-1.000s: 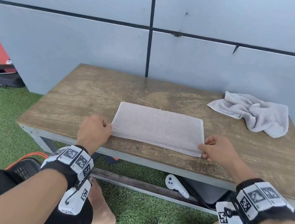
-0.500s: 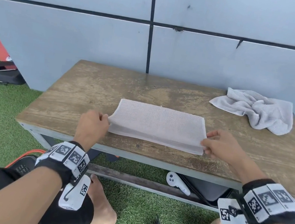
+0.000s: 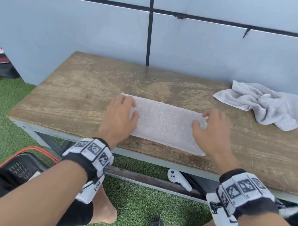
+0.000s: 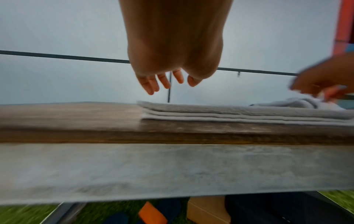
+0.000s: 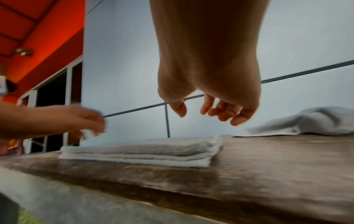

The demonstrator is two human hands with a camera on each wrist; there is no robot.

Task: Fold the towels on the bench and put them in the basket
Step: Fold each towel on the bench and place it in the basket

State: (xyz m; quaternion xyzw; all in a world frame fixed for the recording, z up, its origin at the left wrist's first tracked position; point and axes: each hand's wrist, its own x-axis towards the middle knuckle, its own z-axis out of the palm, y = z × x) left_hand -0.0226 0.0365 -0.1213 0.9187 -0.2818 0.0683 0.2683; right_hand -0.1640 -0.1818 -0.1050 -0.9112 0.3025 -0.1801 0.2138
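— On the bench (image 3: 81, 89), head view?
— My left hand (image 3: 119, 116) and right hand (image 3: 211, 133) hovered over the folded towel (image 3: 164, 124).
— Wrist views?
— Fingers (image 4: 151, 84) loose, gripping nothing (crumpled towel (image 5: 316, 121) lay beyond).

The folded towel (image 3: 164, 124) lies on the surface (image 3: 79, 101) near the front. The crumpled towel (image 3: 264, 104) lies behind it, to the right.
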